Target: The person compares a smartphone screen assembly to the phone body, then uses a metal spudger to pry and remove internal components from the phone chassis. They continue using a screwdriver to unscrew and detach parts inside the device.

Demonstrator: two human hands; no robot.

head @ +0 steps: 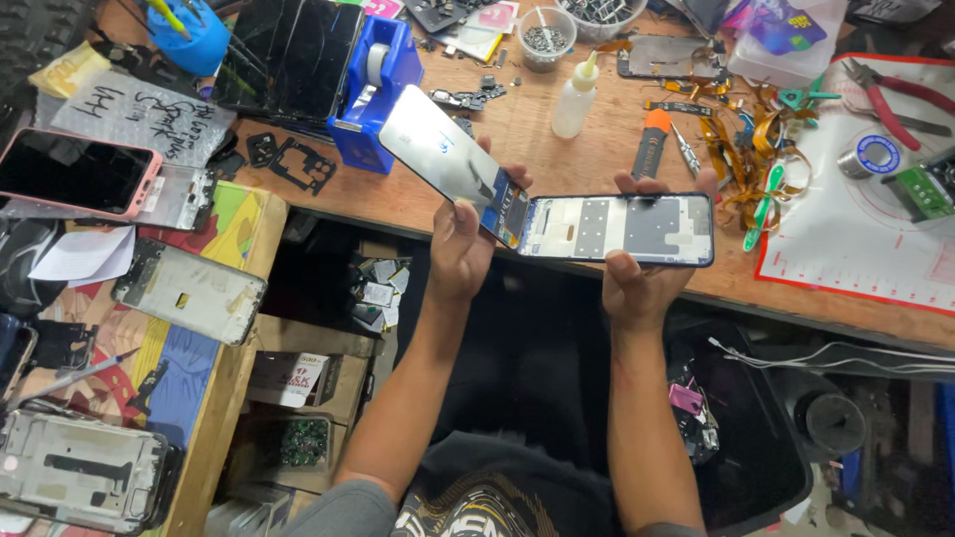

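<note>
On the side bench at left lie a pink phone (75, 171) and bare frames (189, 290). The left hand (460, 244) pinches the lower end of a screen panel (441, 156), tilted up over the bench edge beside the blue tape dispenser (375, 88). The right hand (642, 278) grips a phone frame (619, 228) level, fingers closed round its edges. The step looks like parting or fitting the panel; either calls for careful alignment.
</note>
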